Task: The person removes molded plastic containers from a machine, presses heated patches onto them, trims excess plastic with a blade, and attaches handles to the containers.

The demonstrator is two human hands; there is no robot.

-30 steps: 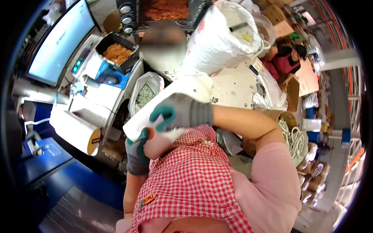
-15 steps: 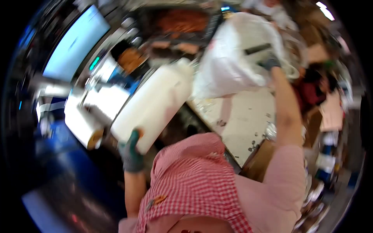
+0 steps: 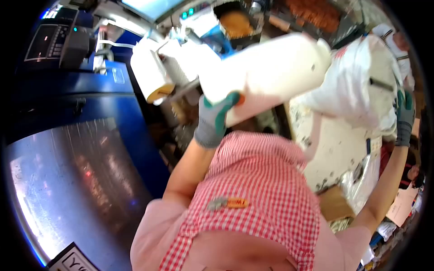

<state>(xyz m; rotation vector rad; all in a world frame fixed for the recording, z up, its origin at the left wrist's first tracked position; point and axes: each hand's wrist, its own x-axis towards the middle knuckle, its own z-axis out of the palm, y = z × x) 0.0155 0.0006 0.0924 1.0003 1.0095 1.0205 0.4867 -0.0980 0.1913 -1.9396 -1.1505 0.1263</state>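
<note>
My left hand (image 3: 216,118), in a grey and green work glove, is closed on the near end of a large white plastic container (image 3: 275,72). The container lies tilted in the air in front of my checked apron, its far end beside a bulging white plastic bag (image 3: 341,86). At the bag's right edge, my gloved right hand (image 3: 404,115) has its fingers against the side and seems to grip it. A dark strip (image 3: 381,84) shows on the pale side of the bag.
A blue machine (image 3: 140,135) with a metal front stands at my left. The pale worktop (image 3: 332,149) carries small dark bits. Beyond are a roll (image 3: 151,74), a tray of orange-brown pieces (image 3: 312,13) and another person (image 3: 400,43). A cardboard box (image 3: 335,203) sits near my right arm.
My view has swung left, showing more of the blue machine. The white container is now closer to level, still in my left hand. My right hand has shifted to the bag's outer right edge.
</note>
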